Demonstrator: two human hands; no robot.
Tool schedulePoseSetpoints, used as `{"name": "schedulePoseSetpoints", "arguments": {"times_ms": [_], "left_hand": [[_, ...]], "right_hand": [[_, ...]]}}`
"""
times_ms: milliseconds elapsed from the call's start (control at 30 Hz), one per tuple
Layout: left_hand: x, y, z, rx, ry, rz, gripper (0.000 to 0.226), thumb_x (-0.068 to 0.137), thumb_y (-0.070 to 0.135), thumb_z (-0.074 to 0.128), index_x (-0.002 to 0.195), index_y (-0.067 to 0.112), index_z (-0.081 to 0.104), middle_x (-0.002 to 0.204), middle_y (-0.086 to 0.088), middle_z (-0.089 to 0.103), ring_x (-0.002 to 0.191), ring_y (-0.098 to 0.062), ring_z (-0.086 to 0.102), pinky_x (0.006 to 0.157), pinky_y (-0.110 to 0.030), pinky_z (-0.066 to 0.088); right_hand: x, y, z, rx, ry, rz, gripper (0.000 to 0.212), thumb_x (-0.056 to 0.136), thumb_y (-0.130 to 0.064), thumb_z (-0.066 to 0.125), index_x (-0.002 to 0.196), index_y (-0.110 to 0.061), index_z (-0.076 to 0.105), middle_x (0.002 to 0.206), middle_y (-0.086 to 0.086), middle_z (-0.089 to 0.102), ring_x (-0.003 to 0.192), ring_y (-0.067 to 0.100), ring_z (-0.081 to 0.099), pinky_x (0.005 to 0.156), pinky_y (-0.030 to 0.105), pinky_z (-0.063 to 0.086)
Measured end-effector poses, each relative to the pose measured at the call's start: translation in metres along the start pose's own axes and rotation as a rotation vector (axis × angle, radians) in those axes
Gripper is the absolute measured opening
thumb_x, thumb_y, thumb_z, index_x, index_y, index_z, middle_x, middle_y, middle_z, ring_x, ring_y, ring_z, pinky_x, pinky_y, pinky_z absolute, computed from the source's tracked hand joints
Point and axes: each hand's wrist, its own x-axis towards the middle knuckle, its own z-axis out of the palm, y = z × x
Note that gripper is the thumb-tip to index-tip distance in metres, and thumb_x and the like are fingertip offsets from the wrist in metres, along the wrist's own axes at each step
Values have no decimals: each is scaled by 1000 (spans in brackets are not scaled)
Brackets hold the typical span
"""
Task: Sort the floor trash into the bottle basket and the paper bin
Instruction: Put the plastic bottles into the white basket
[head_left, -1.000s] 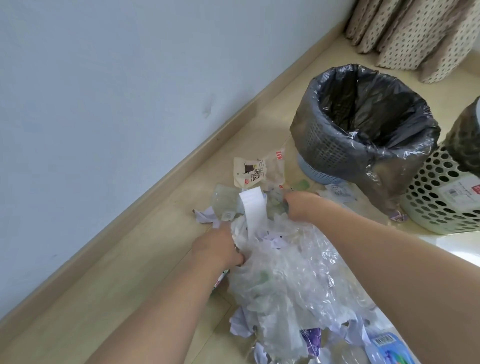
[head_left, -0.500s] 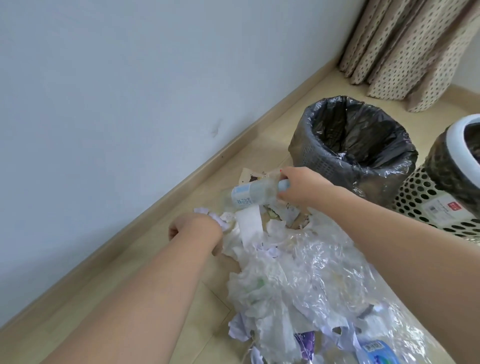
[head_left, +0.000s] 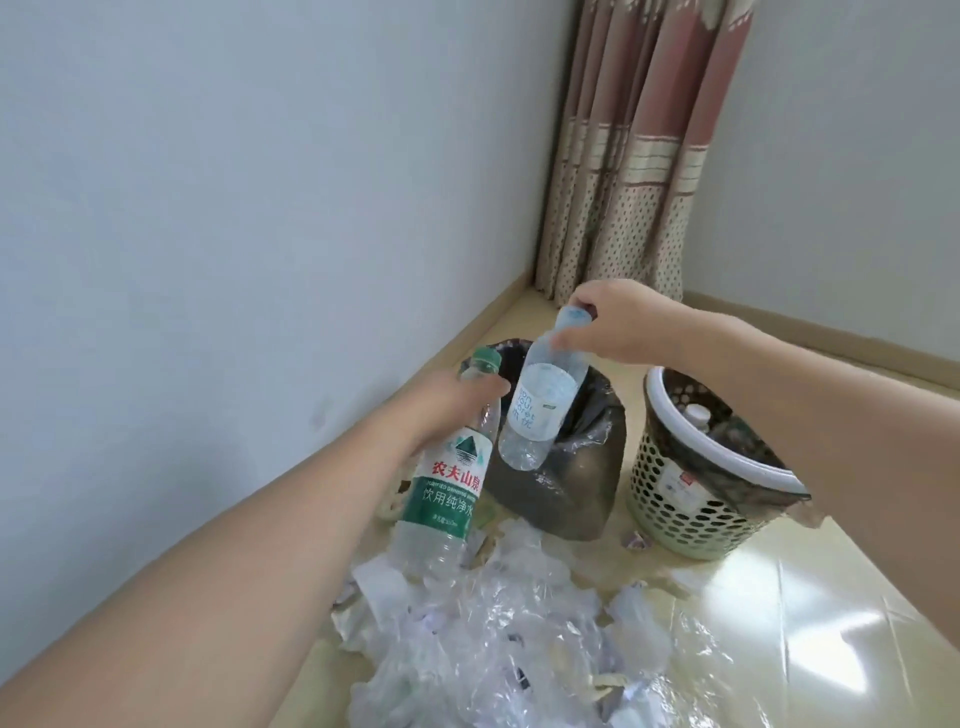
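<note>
My left hand (head_left: 453, 397) grips the neck of a clear bottle with a green label and green cap (head_left: 448, 488), held up above the floor pile. My right hand (head_left: 610, 323) pinches the top of a second clear bottle with a pale blue label (head_left: 540, 408), which hangs in front of the bin lined with a black bag (head_left: 582, 483). To the right stands a pale perforated basket (head_left: 691, 512) with a white rim, lined dark, with a bottle inside. Crumpled paper and clear plastic (head_left: 498, 623) lie heaped on the floor below my arms.
A white wall with a wooden skirting board runs along the left. Patterned curtains (head_left: 639, 156) hang in the corner behind the bins. The glossy floor (head_left: 831, 623) stretches to the right of the pile. A small crumpled scrap (head_left: 638, 540) lies beside the basket.
Both hands have risen from the pile, each now with a bottle. The left hand took up the green-labelled bottle; the right lifted its bottle towards the bins. The view has tilted upward.
</note>
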Motion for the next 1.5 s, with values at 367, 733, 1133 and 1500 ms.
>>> {"name": "schedulePoseSetpoints", "arguments": {"times_ms": [367, 733, 1133, 1500], "left_hand": [[37, 196, 91, -218, 184, 336, 59, 70, 67, 51, 108, 22, 56, 98, 2, 63, 91, -23, 64, 89, -45, 54], [93, 223, 214, 48, 165, 529, 43, 89, 52, 60, 118, 21, 55, 116, -1, 57, 100, -18, 56, 81, -31, 43], [175, 204, 297, 698, -100, 335, 24, 83, 22, 69, 101, 13, 56, 92, -5, 60, 82, -20, 58, 59, -28, 44], [211, 186, 329, 1042, -197, 370, 21, 79, 12, 71, 98, 8, 63, 90, -9, 63, 83, -25, 64, 68, -32, 53]], "right_hand": [[-58, 187, -111, 38, 377, 296, 41, 84, -54, 60, 92, -15, 53, 94, 4, 54, 83, 24, 51, 68, 31, 36], [-69, 297, -33, -25, 138, 469, 38, 80, -42, 66, 98, -10, 56, 91, 5, 58, 81, 25, 57, 64, 32, 48], [-29, 324, 62, -108, -200, 502, 22, 89, -17, 63, 107, -12, 53, 75, 3, 46, 80, 23, 54, 74, 33, 51], [-14, 346, 99, -86, -372, 524, 35, 88, -14, 64, 121, -10, 55, 88, 6, 54, 94, 24, 60, 89, 36, 54]]}}
